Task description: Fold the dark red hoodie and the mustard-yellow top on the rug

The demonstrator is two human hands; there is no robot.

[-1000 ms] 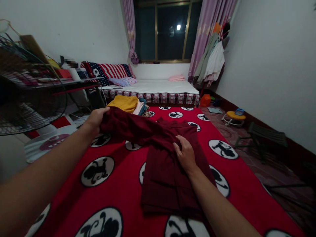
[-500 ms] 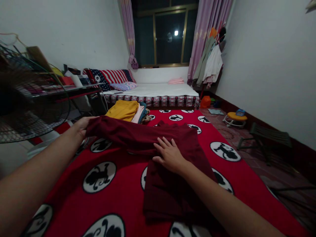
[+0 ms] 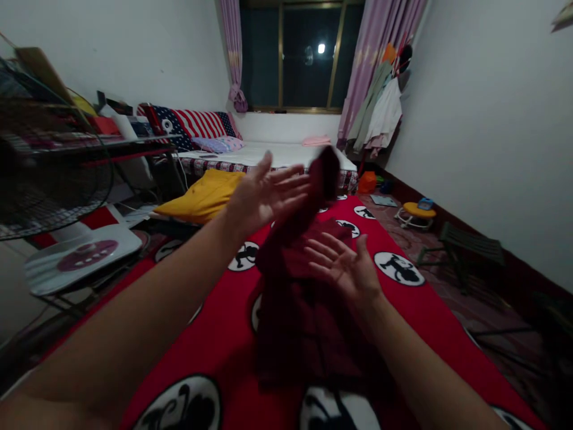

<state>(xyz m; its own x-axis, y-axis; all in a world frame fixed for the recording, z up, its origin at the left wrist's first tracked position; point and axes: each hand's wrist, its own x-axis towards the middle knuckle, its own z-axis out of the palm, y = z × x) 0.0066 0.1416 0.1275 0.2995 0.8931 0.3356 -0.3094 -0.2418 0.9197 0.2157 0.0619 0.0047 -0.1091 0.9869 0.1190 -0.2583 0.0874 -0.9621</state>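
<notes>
A dark maroon long-sleeved top (image 3: 308, 322) lies on a red blanket (image 3: 210, 352) printed with white circles and black figures. One of its sleeves (image 3: 324, 173) is up in the air, blurred, flopping over the body of the top. My left hand (image 3: 273, 191) is raised just left of that sleeve, fingers spread and holding nothing. Over the right part of the top hovers my right hand (image 3: 344, 269), palm turned inward and fingers apart. Whether either hand touches the cloth, I cannot tell.
Yellow folded clothing (image 3: 203, 194) tops a pile at the far left of the blanket. A fan (image 3: 54, 197), a cluttered desk (image 3: 134, 142) and a folding chair (image 3: 85, 257) stand left. Right are a yellow stool (image 3: 416, 210) and a dark folding stool (image 3: 470, 245). Behind is a white-topped bed (image 3: 268, 152).
My left hand has swung right and let go of the sleeve, which has flipped from the left across the top. My right hand has lifted and turned its palm inward.
</notes>
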